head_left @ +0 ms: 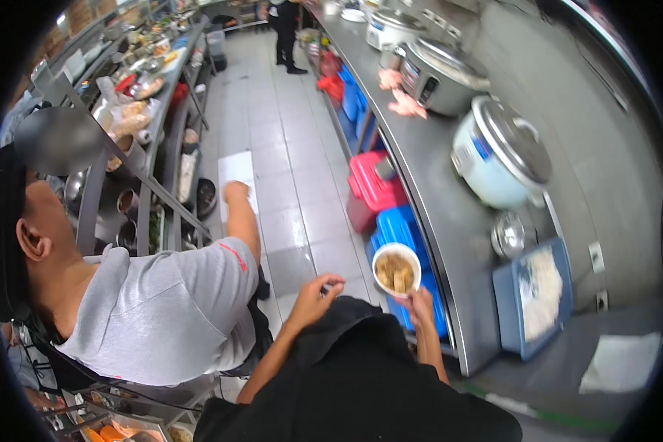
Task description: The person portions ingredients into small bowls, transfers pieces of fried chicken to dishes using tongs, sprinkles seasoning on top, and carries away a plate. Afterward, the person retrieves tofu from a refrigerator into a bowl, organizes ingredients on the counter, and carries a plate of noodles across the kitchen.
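A: Left side, what obstructs?
B: A grey steel rack (159, 186), crowded with goods. In front of it, a co-worker in a grey short-sleeved top (155, 309) stands close beside the wearer, narrowing the aisle.
A: Floor and hands?
B: Glossy pale square tiles (280, 169). The left hand (317, 298) is over the aisle, fingers loosely curled, not closed up.
A: Next?
B: A lidded red plastic bin (378, 180) under the bench, then a round white bowl (395, 249) of brownish chunks, held up beside the bench's front edge. The right hand (420, 303) grips its near rim.
A: Far right?
B: The smooth steel bench (449, 243) carries a pale-blue cylindrical cooker with a shiny domed lid (486, 166) and a rectangular blue plastic tub (508, 318) of white, grainy contents, before a flat grey wall (582, 169).
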A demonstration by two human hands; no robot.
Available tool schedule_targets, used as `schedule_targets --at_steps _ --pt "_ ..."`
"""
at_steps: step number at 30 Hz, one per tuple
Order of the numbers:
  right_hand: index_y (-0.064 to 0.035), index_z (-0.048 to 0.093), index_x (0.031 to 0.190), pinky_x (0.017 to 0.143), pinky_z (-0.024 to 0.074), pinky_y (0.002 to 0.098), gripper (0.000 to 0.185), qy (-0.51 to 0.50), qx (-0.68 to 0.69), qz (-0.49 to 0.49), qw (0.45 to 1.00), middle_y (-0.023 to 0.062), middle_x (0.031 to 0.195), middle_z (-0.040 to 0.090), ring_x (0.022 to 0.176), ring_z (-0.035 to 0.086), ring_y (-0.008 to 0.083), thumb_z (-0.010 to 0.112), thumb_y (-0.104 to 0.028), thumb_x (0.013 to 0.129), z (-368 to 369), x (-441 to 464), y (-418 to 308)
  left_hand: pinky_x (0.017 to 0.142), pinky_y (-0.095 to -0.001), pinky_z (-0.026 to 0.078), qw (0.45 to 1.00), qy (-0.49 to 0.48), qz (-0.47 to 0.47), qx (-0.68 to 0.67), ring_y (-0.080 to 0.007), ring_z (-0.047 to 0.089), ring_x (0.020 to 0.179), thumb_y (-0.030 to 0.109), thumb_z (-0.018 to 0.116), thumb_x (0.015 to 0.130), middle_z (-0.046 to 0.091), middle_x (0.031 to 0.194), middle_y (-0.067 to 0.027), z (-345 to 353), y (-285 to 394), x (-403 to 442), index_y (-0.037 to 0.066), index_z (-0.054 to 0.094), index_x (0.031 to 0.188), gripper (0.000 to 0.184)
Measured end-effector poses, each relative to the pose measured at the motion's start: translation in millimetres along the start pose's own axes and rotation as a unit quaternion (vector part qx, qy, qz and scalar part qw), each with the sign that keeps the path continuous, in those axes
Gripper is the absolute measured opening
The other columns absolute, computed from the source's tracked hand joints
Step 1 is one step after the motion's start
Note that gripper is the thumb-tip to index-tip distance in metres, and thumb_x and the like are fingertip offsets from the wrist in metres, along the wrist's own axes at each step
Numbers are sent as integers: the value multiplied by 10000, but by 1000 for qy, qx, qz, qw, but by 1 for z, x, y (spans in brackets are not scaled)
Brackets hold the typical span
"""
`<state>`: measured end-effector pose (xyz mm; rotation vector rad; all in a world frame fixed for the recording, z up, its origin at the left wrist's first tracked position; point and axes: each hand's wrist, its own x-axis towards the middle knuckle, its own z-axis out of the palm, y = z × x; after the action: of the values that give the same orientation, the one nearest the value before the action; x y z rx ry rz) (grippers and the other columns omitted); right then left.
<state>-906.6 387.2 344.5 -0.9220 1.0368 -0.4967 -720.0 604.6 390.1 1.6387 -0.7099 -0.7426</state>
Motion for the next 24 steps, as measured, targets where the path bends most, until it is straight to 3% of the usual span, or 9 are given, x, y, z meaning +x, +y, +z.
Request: schedule_targets --at_steps 7,11,13,14,15,18,19,21,24 --pt "183 434 1079 627 614 367 320 -74 -21 110 991 266 999 596 788 669 343 447 46 790 52 177 -10 628 -253 475 998 32 -57 -12 -111 595 687 193 591 898 643 866 -60 -36 -21 167 38 631 1023 202" --pt "163 497 1058 649 611 364 276 -163 37 132 977 260 994 610 796 671 330 464 48 809 142 291 -94 664 -270 485 997 -6 -66 40 -112 595 728 236 581 913 645 890 -53 -50 -12 257 59 616 1064 235" --pt "144 453 1125 644 610 353 308 -217 74 91 969 249 1010 612 809 671 321 446 41 836 193 370 -135 726 -266 473 997 -71 -10 -8 -128 602 833 291 591 907 645 920 -52 -60 -57 300 68 611 1076 280" --pt "138 418 1151 641 611 353 320 -234 83 72 966 254 1029 601 805 671 327 436 34 849 225 401 -164 735 -254 470 988 -90 -108 -56 -119 602 838 292 590 910 650 920 -43 -59 -67 315 78 620 1084 277" --pt "129 415 1145 652 610 355 309 -229 61 11 971 243 1043 596 820 669 323 436 35 851 257 430 -191 742 -259 469 988 -82 -117 -51 -122 601 847 299 585 909 651 925 -44 -70 -78 344 81 621 1087 284" --pt "92 456 1117 663 605 355 271 -201 92 -77 972 210 1061 594 832 663 306 442 24 855 339 512 -256 762 -274 468 992 -54 -101 53 -132 599 877 319 568 906 652 942 -48 -117 -116 434 91 623 1097 303" --pt "100 454 1128 707 598 382 282 -242 143 -60 958 209 1070 588 889 649 311 445 20 858 360 557 -270 769 -278 467 990 -49 -100 87 -135 598 887 326 563 906 652 947 -50 -133 -129 467 94 624 1101 310" --pt "149 422 1146 862 546 446 331 -227 192 -115 948 238 1124 554 1009 601 342 454 45 834 416 614 -299 783 -288 466 979 -49 -105 171 -142 597 906 340 552 904 653 958 -52 -168 -161 529 100 625 1108 323" --pt "202 365 1148 766 593 455 384 -169 276 -47 945 311 1102 525 932 617 430 426 88 786 484 698 -341 804 -303 465 951 -73 -116 277 -152 595 936 360 536 902 655 975 -56 -210 -204 619 109 627 1118 344"
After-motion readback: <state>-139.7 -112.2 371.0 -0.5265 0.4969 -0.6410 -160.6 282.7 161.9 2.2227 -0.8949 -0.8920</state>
